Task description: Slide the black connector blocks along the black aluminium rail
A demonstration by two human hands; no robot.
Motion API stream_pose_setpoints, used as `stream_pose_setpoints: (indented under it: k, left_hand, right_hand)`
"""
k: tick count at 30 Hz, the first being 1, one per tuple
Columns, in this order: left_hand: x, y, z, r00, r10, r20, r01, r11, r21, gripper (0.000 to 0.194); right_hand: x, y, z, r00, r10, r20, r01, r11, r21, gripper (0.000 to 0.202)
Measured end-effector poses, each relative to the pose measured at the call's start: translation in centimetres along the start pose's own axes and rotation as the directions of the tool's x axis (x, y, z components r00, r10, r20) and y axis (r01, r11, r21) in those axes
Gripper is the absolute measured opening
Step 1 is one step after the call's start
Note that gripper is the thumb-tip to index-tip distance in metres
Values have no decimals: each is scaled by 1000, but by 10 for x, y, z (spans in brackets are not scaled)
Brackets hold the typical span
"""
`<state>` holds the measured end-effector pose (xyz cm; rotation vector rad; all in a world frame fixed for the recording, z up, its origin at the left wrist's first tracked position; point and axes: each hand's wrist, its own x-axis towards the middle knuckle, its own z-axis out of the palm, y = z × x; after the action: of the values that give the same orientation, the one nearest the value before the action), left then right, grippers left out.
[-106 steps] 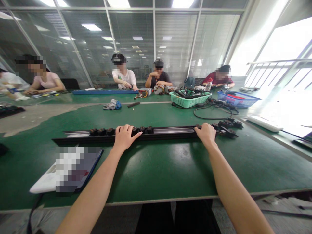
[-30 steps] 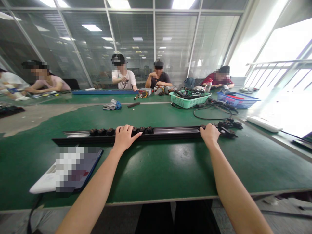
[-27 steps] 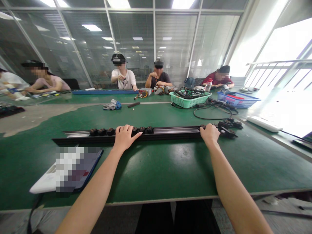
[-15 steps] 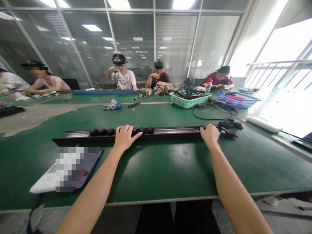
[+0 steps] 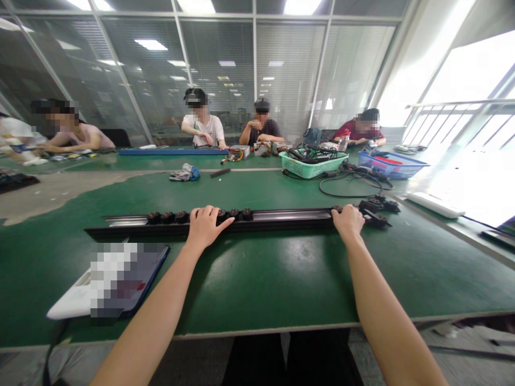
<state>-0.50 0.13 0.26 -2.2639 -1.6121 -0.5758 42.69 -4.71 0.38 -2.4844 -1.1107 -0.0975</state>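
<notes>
A long black metal rail (image 5: 293, 217) with a shiny channel lies across the green table in front of me. Several black socket modules (image 5: 167, 217) sit in its left half. My left hand (image 5: 207, 228) grips the rail over the modules, its fingers curled over the far side and its thumb stretched to the right. At the rail's right end, my right hand (image 5: 349, 220) is closed around a black socket module (image 5: 337, 209), which my fingers mostly hide. Just beyond that hand, more loose black modules (image 5: 376, 217) lie by the rail end.
A white device and a phone (image 5: 147, 287) lie front left. Farther back are a crumpled glove (image 5: 185, 172), a green basket (image 5: 309, 169) of cables, a blue basket (image 5: 396, 167) and a loose black cable (image 5: 350, 194). Several people sit across the table.
My hands and the rail have hardly moved. Across the table, the person in the white shirt has lowered a raised hand toward the table.
</notes>
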Motion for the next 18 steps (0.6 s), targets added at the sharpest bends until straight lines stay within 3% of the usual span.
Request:
stream_pose_setpoints:
  k: [18]
  left_hand:
    - [1,0,-1,1000,-4,13,4,1000,5,76]
  right_hand:
    - [2,4,0,1000,24,-16,-25,1000,-4,40]
